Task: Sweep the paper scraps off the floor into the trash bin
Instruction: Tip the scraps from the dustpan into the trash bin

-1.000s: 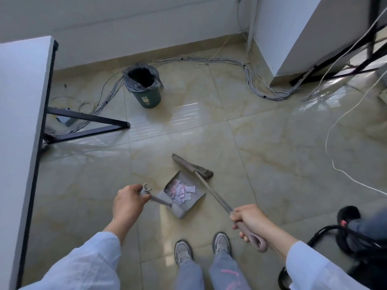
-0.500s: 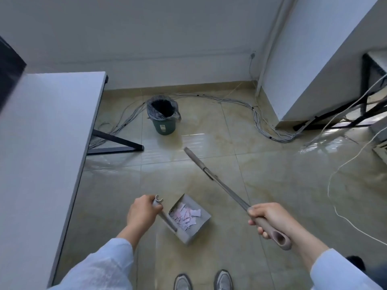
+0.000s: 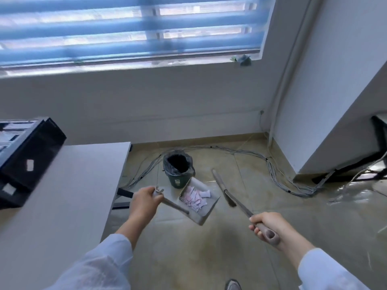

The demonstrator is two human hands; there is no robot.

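Note:
My left hand [image 3: 144, 203] grips the handle of a grey dustpan [image 3: 206, 210], held off the floor. Several pink and white paper scraps [image 3: 195, 197] lie inside the pan. My right hand [image 3: 270, 227] is closed on the handle of a grey broom [image 3: 225, 190], whose head points away from me, raised above the floor. A green trash bin [image 3: 178, 171] with a grey bag liner stands on the floor just beyond the dustpan, its mouth open and dark inside.
A grey table [image 3: 69, 195] stands at the left with a black crate [image 3: 27, 160] on it. Bundled cables [image 3: 272, 174] run along the floor by the wall. A white cabinet [image 3: 339, 101] rises at the right. My shoe [image 3: 232, 285] shows at the bottom.
The view has tilted up, showing the window blinds. Both hands have lifted the dustpan and broom and carried them forward, closer to the trash bin.

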